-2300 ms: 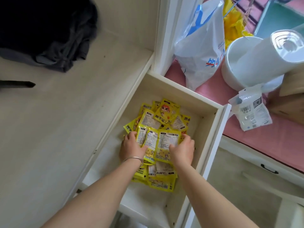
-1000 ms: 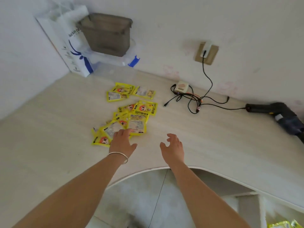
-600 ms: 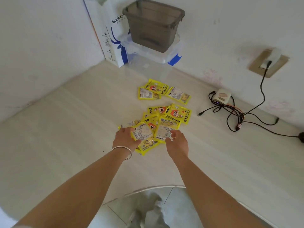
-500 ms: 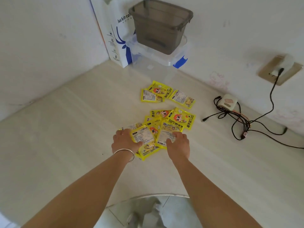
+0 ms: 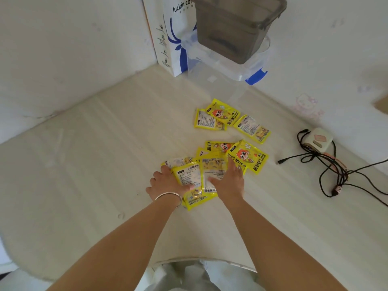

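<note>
As left fingers [image 5: 157, 175] curl round yellow packets [image 5: 213, 165] | right fingers [image 5: 232, 167] press flat on them

bare desk [image 5: 84, 164] leftward, cables [image 5: 336, 171] crowding right

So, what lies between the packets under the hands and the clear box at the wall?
In the head view, three more yellow packets lie there in a small group, with bare desk around them.

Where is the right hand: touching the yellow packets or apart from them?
Touching. The head view shows the right hand lying on the near yellow packets, thumb and fingers across their printed faces, with no gap.
</note>
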A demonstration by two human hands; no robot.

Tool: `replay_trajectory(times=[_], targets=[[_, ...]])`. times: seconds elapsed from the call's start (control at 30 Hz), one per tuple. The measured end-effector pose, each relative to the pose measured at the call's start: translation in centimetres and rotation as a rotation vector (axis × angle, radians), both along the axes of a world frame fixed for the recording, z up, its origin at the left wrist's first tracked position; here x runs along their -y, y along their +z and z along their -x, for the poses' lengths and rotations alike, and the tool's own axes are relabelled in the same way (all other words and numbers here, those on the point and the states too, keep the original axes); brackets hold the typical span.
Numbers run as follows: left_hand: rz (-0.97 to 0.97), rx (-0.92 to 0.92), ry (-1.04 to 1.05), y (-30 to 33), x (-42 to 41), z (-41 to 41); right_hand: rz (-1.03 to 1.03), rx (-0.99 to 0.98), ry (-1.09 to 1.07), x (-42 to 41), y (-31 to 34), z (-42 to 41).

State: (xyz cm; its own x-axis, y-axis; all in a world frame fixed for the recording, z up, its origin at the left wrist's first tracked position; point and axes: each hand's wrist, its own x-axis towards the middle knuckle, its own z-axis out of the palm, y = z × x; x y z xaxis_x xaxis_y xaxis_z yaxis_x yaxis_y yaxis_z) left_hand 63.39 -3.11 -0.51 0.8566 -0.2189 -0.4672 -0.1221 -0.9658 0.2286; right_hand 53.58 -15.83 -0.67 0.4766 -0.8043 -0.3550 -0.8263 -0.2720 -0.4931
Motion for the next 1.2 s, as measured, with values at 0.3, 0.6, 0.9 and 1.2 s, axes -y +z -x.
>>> replay_trajectory(times=[0.3,0.6,0.9,1.2], targets=[[0.009,-0.170,-0.014,0.0,-0.1,-1.5,-0.129,-0.017,-0.064,-0.5,0.7,-3.1],[0.145,-0.233,-0.003,-0.2,-0.7,-1.6,0.135,-0.258,0.216,0.3,1.2,-3.4],[0.208,-0.245,0.014,-0.2,-2.3,-2.3,0.262,-0.295,0.330,0.3,1.1,-4.5],[0.315,-0.267,0.049,0.6,-3.2,-2.3,0.085,-0.133,0.268,-0.3,0.9,-4.3]])
